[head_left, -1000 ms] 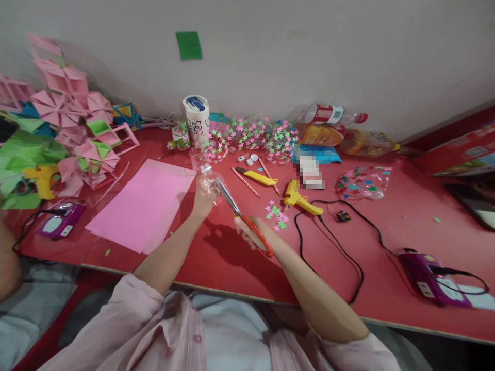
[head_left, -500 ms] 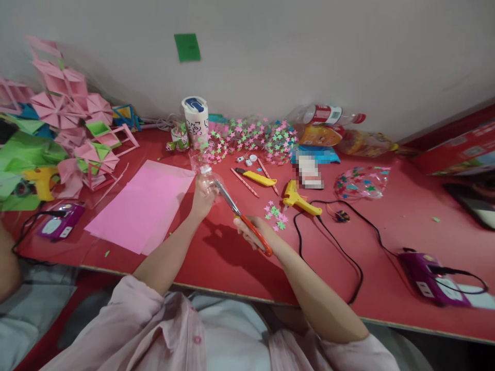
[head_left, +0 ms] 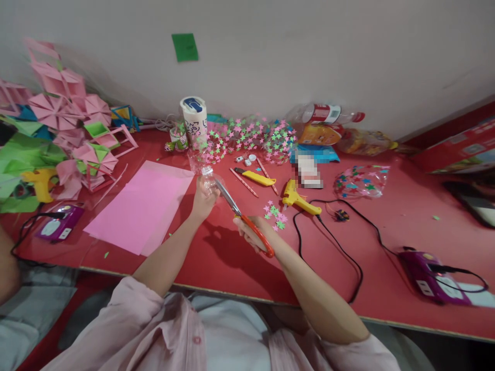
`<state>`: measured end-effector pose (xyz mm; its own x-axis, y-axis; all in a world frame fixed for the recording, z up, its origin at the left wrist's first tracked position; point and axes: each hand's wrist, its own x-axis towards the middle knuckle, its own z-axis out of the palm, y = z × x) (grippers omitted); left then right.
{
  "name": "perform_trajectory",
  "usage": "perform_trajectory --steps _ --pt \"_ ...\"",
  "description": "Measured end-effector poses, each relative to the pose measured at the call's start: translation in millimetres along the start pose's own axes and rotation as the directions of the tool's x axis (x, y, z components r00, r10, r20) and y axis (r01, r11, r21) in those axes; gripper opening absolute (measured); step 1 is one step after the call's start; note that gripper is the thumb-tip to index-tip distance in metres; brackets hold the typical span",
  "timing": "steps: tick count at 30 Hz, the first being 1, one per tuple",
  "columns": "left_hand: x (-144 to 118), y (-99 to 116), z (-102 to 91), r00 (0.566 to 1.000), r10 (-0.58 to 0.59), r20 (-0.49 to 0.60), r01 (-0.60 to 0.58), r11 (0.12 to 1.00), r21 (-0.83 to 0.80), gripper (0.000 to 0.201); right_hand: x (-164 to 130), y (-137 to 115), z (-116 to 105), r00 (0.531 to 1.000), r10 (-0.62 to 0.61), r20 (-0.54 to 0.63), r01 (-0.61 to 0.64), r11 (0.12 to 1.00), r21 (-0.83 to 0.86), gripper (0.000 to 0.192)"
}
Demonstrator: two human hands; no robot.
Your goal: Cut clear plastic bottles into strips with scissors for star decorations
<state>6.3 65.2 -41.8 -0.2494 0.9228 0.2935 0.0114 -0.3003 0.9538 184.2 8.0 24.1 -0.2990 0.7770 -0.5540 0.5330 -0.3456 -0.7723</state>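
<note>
My left hand (head_left: 202,200) is closed around a clear plastic bottle piece (head_left: 209,179), its neck pointing up and away from me. In my right hand (head_left: 253,233) are scissors (head_left: 258,238) with orange handles. Their blades reach to the edge of the plastic beside my left fingers; whether they touch it I cannot tell. Pink and green paper stars (head_left: 275,215) lie to the right of the scissors. Beyond my hands rest a yellow box cutter (head_left: 260,178) and two striped pencil-like sticks (head_left: 244,182).
Pink paper sheets (head_left: 139,208) lie at the left, near a heap of folded paper shapes (head_left: 73,113). Toward the right are a yellow glue gun (head_left: 301,200) with a black cord and a purple power box (head_left: 433,278). A white tumbler (head_left: 194,121) and star-covered plastic pieces (head_left: 247,135) stand behind.
The bottle neck in my left hand has tilted slightly, and the scissor handles have spread a little. Both hands stay in nearly the same place.
</note>
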Motion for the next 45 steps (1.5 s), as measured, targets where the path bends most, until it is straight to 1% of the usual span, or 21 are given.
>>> perform_trajectory --steps 4,7,9,15,18,22,26,29,32,35,38,42,45 --pt "0 0 -1.1 1.000 -0.021 -0.015 0.021 1.000 -0.002 0.048 -3 0 -2 0.998 -0.063 0.013 0.063 0.998 0.002 0.051" --pt "-1 1 -1.0 1.000 -0.014 0.011 0.014 1.000 -0.009 0.053 -8 0 -4 0.992 -0.128 0.011 0.128 0.992 0.006 0.051" --pt "-1 1 -0.3 1.000 0.000 0.025 0.001 1.000 -0.026 0.057 -9 1 -4 0.990 -0.143 0.010 0.143 0.990 0.012 0.051" --pt "-1 1 0.8 1.000 -0.022 0.013 0.022 1.000 -0.021 0.055 -8 1 -3 0.996 -0.092 -0.022 0.091 0.996 -0.006 0.051" --pt "-1 -2 -1.1 0.999 -0.021 0.026 0.021 1.000 -0.010 0.056 -8 -2 -4 0.998 -0.059 -0.031 0.058 0.998 -0.016 0.050" --pt "2 -8 -4.3 0.997 -0.034 0.072 0.040 0.996 -0.083 0.060 -10 -5 -4 0.998 -0.042 -0.040 0.041 0.999 -0.013 0.049" --pt "3 -12 -5.9 0.996 -0.004 0.093 0.015 0.993 -0.115 0.055 -11 -6 -5 0.999 -0.044 -0.031 0.044 0.999 -0.016 0.049" --pt "4 -13 -5.7 0.996 0.016 0.093 -0.004 0.991 -0.134 0.049 -12 -7 -5 0.998 -0.047 -0.032 0.047 0.999 -0.023 0.050" --pt "4 -12 -4.4 0.996 0.027 0.082 -0.014 0.989 -0.149 0.050 -12 -7 -6 0.998 -0.042 -0.047 0.041 0.999 -0.024 0.050" --pt "3 -10 -2.6 0.997 -0.004 0.077 0.017 0.985 -0.170 0.052 -11 -6 -6 0.998 -0.063 -0.007 0.063 0.998 -0.004 0.050" --pt "3 -6 -1.0 0.997 -0.051 0.060 0.062 0.977 -0.205 0.052 -7 -2 -5 0.992 -0.112 0.055 0.111 0.993 0.029 0.048" --pt "0 -3 0.4 0.992 -0.124 0.038 0.129 0.968 -0.214 0.043 -4 2 -4 0.977 -0.177 0.120 0.173 0.984 0.039 0.048" --pt "-2 -4 2.4 0.987 -0.160 -0.009 0.154 0.962 -0.225 0.037 -4 3 -5 0.968 -0.195 0.156 0.188 0.980 0.064 0.049"
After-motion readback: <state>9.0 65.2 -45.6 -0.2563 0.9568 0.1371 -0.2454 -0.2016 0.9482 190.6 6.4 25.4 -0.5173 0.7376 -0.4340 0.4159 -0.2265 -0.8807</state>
